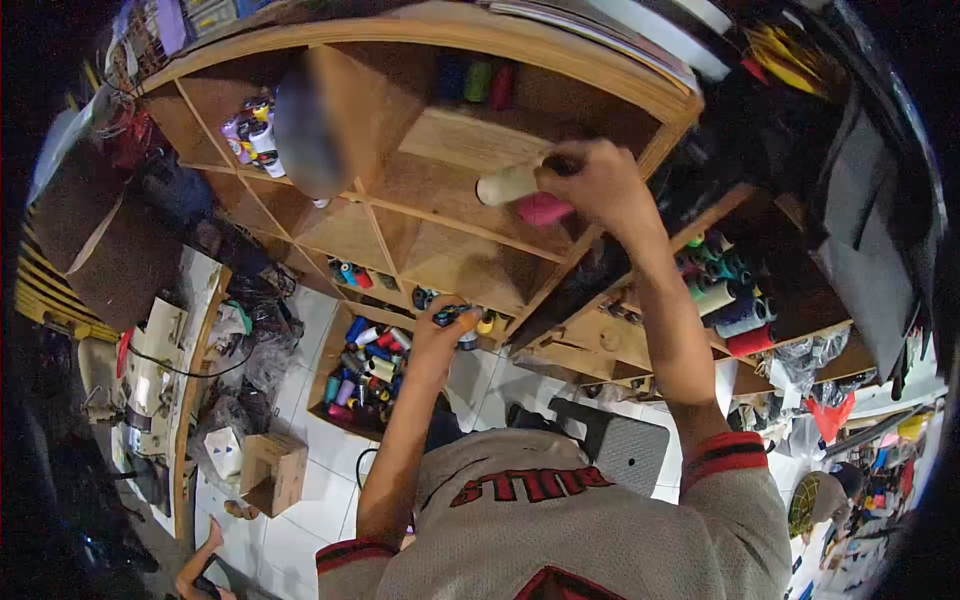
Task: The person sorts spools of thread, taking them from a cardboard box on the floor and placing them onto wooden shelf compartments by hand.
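My right hand [600, 180] reaches into a wooden shelf compartment, its fingers closed at the end of a cream thread cone [505, 187]. A pink thread cone [545, 208] is just below these fingers; I cannot tell if the hand holds it too. Lower down, in front of the shelf, my left hand [440, 340] is wrapped round a small dark thread spool [452, 315], mostly hidden by the fingers. At the back of the upper compartment stand a blue cone [451, 78], a green cone [478, 82] and a red cone [502, 88].
The wooden shelf [430, 212] spans the front. A box of mixed thread spools [335, 350] sits on the floor at left. A grey stool [635, 455] stands at right, below a rack with several cones [740, 310]. A sewing machine [155, 345] is at far left.
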Tool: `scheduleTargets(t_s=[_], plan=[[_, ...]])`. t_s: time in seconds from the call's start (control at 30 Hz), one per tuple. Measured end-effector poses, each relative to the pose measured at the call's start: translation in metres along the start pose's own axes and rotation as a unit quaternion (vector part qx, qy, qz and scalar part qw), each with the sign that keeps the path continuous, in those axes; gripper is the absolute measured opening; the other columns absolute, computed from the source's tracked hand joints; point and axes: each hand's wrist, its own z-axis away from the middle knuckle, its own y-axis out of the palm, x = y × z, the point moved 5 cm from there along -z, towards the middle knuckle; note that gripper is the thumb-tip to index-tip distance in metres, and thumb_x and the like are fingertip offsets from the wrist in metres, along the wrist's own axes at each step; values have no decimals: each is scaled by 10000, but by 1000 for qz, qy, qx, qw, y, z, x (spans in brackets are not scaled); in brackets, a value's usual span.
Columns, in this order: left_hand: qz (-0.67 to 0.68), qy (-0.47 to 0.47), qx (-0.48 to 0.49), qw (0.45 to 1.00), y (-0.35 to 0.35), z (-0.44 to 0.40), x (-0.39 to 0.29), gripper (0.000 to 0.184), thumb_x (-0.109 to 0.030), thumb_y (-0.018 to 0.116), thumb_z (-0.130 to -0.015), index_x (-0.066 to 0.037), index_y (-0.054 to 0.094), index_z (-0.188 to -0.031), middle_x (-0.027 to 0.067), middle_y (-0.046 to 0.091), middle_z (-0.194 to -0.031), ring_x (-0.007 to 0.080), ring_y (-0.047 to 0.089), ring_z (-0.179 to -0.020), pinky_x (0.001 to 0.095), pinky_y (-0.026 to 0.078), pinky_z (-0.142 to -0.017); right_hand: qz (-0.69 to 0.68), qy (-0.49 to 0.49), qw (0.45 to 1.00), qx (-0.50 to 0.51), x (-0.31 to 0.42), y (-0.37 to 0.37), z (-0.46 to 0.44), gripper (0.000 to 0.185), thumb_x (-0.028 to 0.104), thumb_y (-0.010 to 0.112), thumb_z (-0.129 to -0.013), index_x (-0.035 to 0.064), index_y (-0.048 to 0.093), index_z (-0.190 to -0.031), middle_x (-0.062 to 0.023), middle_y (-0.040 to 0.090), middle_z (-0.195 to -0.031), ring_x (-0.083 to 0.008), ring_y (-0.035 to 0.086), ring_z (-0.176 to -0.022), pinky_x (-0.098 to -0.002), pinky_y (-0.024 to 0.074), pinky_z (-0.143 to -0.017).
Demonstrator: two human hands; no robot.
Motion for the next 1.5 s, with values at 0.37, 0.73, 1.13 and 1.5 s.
scheduleTargets(t_s=[0.37,0.73,1.13,1.5], plan=[[17,-2,-65,998,-112,-19,-28,209,-95,719,-742,-44,573,-883,2,584,-823,91,528,-737,224,408,-686,113,15,987,-115,-83,57,-185,500,322,690,-708,0,604,-1082,-182,632,-905,-279,619,-856,-359,485,-786],[-32,-26,-95,995,-135,-37,-23,252,-116,740,-740,-65,561,-909,-15,555,-796,73,504,-710,216,405,-618,17,-15,980,-198,-159,54,-262,481,312,648,-757,18,570,-1129,-162,604,-996,-269,583,-938,-353,463,-836],[-14,-24,-50,998,-117,-50,-8,249,-66,727,-753,-53,551,-929,2,583,-872,82,516,-769,215,407,-682,-128,-52,947,-289,-239,96,-266,461,302,601,-809,37,533,-1180,-141,573,-1096,-258,544,-1027,-347,440,-890],[-21,2,-7,1000,-92,-52,-1,197,-68,708,-766,-46,585,-918,-4,586,-829,82,528,-755,218,407,-695,-111,16,931,-347,-230,156,-237,435,333,451,-928,17,479,-1226,-171,522,-1204,-296,491,-1110,-372,399,-946]])
